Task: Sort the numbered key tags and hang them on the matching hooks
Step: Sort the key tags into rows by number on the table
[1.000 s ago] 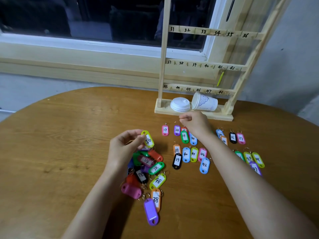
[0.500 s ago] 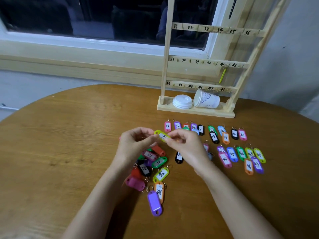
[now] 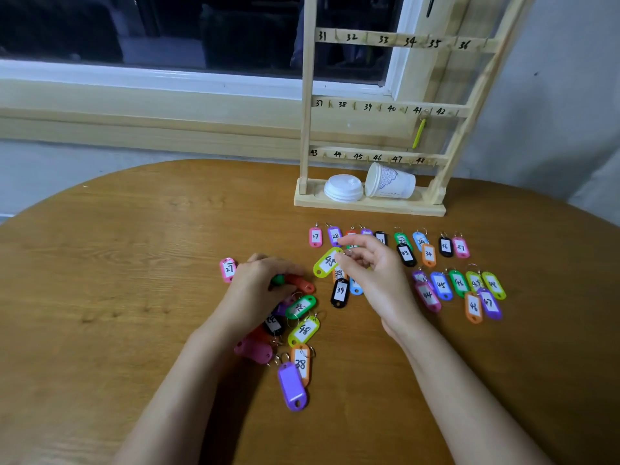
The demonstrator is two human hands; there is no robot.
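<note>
My right hand (image 3: 375, 273) pinches the ring end of a yellow-green key tag (image 3: 327, 262) marked 45, lifted just above the table. My left hand (image 3: 258, 286) lies palm down on a jumbled pile of coloured tags (image 3: 295, 317), fingers curled over a red tag (image 3: 302, 284) and a green one. Sorted tags lie in rows: an upper row (image 3: 446, 246) with 27 to 37 and a right-hand group (image 3: 459, 290) in the forties. A wooden hook rack (image 3: 385, 105) with numbers 31 to 48 stands behind; one yellow-green tag (image 3: 418, 132) hangs at 41.
A white paper cup (image 3: 391, 186) lies on its side next to a white lid (image 3: 344, 187) on the rack's base. A pink tag (image 3: 228, 269) marked 27 sits left of my left hand. The round wooden table (image 3: 117, 263) ends near a window sill behind.
The yellow-green tag passed from my left hand to my right, which now holds it alone. My left hand dropped back onto the pile.
</note>
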